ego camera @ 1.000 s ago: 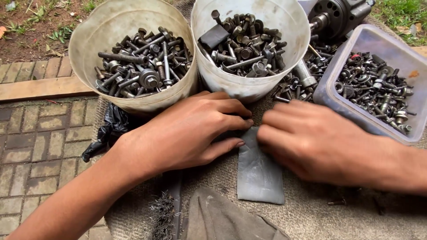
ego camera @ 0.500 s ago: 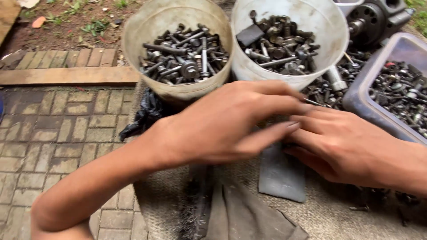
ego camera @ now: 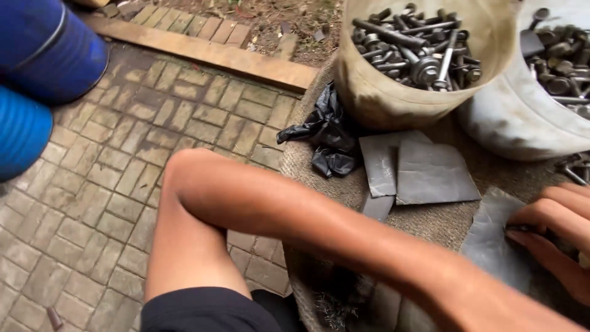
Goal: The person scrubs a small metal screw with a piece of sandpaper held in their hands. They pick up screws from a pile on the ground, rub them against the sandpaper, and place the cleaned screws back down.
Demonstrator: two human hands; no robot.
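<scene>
Head view: right hand (ego camera: pixel 556 237), fingers curled narrow, presses a grey rubber sheet (ego camera: pixel 495 249) on the burlap mat (ego camera: pixel 442 224) at its right edge (left hand off-frame), beside a bolt-filled bucket (ego camera: pixel 393 92).

Two bolt-filled buckets (ego camera: pixel 393 92) (ego camera: pixel 522 117) stand at the burlap mat's (ego camera: pixel 442 224) far edge (flat sheets (ego camera: pixel 430 172) before them), plastic bag (ego camera: pixel 326 138) at its left edge.

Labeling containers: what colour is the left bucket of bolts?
Dirty beige, translucent plastic bucket; clearest in the head view.
</scene>
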